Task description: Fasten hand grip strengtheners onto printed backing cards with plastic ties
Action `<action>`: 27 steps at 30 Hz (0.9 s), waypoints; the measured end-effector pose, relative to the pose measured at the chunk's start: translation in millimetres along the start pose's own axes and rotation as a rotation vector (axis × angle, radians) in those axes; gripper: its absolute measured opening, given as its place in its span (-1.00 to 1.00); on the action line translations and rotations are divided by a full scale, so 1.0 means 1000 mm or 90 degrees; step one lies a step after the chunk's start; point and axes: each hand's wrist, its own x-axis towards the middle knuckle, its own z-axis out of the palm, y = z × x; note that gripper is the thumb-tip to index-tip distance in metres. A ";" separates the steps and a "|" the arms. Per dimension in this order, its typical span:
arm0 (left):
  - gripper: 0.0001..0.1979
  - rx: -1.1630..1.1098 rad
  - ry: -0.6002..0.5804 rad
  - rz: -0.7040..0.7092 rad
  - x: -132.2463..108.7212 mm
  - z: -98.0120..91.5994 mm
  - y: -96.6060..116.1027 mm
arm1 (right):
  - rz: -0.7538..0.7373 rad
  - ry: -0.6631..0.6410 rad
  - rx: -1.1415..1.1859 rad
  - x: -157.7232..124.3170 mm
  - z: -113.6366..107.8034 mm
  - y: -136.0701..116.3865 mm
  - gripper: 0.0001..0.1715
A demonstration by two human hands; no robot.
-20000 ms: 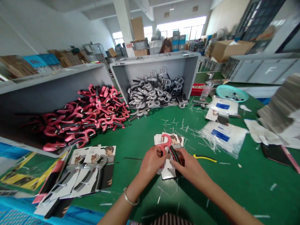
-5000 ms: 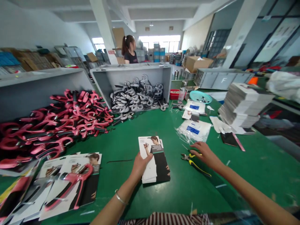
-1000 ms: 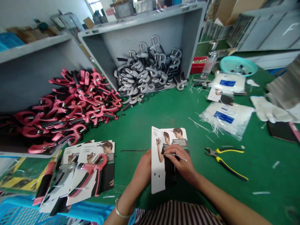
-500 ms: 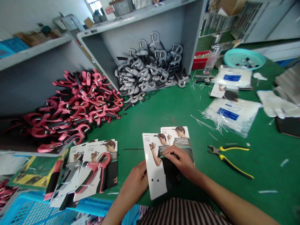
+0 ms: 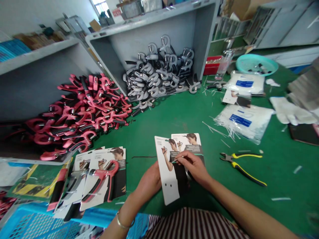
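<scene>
Both forearms come in from the near edge of the table (image 5: 179, 116) and meet at its middle. The left hand (image 5: 149, 182) is curled around the left edge of a printed backing card (image 5: 167, 172), fingers closed on it so the card tilts up a little off the green surface. The right hand (image 5: 194, 166) is arched over the card's right side, thumb and forefinger pinched together on a thin white tie (image 5: 177, 160) whose tip points left across the print. A second card (image 5: 190, 143) lies flat just behind the first, partly under it.

Half a second ago the right hand lay flatter on the card and the tie was hidden; now its end shows between the fingertips, and the card is turned slightly more upright. Five seconds ago the right hand was out by the yellow-handled pliers (image 5: 241, 162) while the left rested on the stacked cards.

The pliers lie to the right of the hands, well apart. Finished cards with grip trainers (image 5: 104, 176) are fanned towards the near left corner. A heap of pink grip trainers (image 5: 87, 113) lies along the left edge, and grey ones (image 5: 159, 76) fill a grey bin (image 5: 119, 49) at the far edge. A bag of ties (image 5: 244, 121) sits towards the right edge.
</scene>
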 end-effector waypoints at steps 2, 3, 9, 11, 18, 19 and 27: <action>-0.73 -0.019 -0.001 -0.019 0.007 0.006 -0.004 | -0.053 -0.020 -0.066 0.001 0.002 -0.003 -0.83; -0.76 -0.031 0.009 -0.031 0.010 0.008 -0.004 | -0.079 -0.029 -0.094 0.001 0.003 -0.004 -0.84; -0.85 -0.146 0.067 -0.147 0.014 0.005 0.005 | -0.092 -0.032 -0.126 0.011 0.007 -0.004 -0.85; -0.86 -0.129 0.048 -0.167 0.011 0.002 0.007 | -0.080 -0.042 -0.119 0.013 0.007 -0.002 -0.85; -0.83 -0.135 0.092 -0.136 0.000 0.003 0.000 | -0.069 -0.049 -0.104 0.011 0.004 -0.002 -0.82; -0.82 -0.141 0.094 -0.123 -0.001 0.004 -0.002 | -0.072 -0.049 -0.110 0.010 0.003 -0.003 -0.82; -0.67 -0.173 0.257 -0.249 -0.004 0.009 0.001 | -0.214 -0.151 -0.256 0.011 0.003 -0.016 -0.71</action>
